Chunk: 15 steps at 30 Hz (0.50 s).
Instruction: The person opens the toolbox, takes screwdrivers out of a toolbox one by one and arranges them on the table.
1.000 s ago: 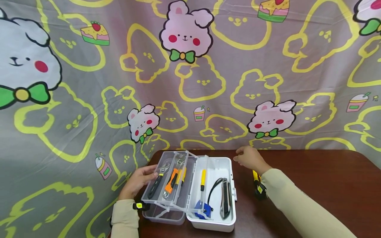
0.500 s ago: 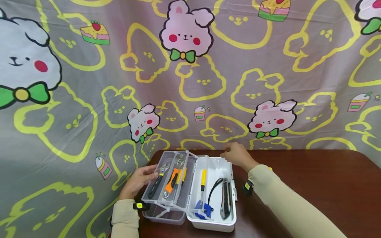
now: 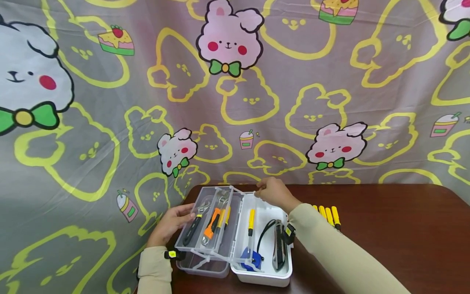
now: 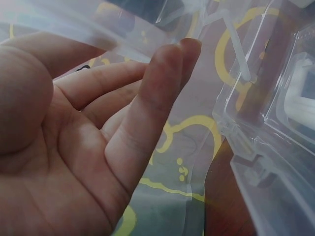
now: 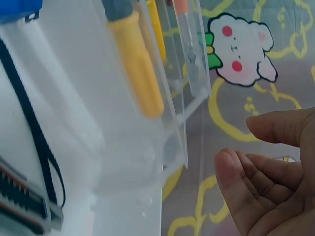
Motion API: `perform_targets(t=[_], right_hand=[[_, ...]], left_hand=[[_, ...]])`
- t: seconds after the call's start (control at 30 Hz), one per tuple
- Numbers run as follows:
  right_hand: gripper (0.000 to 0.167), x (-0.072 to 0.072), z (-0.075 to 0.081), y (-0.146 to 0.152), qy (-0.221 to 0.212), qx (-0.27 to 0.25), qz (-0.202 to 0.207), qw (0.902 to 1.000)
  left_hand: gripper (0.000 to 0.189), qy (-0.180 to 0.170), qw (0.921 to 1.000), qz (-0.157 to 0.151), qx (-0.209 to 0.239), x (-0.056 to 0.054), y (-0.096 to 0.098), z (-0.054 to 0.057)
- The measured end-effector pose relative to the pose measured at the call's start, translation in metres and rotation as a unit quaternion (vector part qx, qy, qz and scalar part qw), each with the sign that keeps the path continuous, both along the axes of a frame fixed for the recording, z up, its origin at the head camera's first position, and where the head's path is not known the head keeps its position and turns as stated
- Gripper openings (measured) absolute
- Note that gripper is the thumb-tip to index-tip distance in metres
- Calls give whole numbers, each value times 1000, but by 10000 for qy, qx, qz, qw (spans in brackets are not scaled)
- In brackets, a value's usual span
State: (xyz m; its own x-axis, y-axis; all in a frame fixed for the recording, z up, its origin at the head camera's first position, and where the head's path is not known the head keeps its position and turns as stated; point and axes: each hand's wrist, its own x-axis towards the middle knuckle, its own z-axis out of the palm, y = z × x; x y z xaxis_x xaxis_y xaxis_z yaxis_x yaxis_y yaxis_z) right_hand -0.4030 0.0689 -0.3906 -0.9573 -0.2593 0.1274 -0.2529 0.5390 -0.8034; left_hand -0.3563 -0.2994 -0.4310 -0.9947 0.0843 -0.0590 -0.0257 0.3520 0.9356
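Note:
A white toolbox [image 3: 269, 281] stands unfolded on the table, its clear tray [image 3: 198, 194] swung out to the left. My left hand [image 3: 170, 222] grips the tray's left edge, thumb over the rim and fingers behind it. In the tray lie a black-handled adjustable wrench [image 3: 192, 228], an orange-handled tool [image 3: 211, 226] and yellow-handled tools. My right hand [image 3: 277, 192] hovers by the box's far end, near the tray's arm, thumb and fingers apart with nothing between them in the right wrist view. Inside the box are a yellow-handled screwdriver [image 3: 251, 220], a blue tape measure [image 3: 253, 259] and a utility knife [image 3: 279, 245].
Several yellow-handled tools [image 3: 330, 214] lie on the brown table [image 3: 396, 228] right of the box, partly hidden by my right sleeve [image 3: 330, 241]. A patterned curtain [image 3: 279, 102] hangs close behind and to the left.
My right hand has moved left from beyond the box's right side to over its far end, uncovering the yellow handles on the table. My left hand has stayed on the tray.

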Motion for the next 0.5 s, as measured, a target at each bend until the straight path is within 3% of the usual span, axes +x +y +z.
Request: perform_targets(t=[0.5], right_hand=[[37, 10, 0, -42, 366, 351, 605, 9969]], left_hand=[[53, 52, 9999, -110, 118, 0, 0, 0]])
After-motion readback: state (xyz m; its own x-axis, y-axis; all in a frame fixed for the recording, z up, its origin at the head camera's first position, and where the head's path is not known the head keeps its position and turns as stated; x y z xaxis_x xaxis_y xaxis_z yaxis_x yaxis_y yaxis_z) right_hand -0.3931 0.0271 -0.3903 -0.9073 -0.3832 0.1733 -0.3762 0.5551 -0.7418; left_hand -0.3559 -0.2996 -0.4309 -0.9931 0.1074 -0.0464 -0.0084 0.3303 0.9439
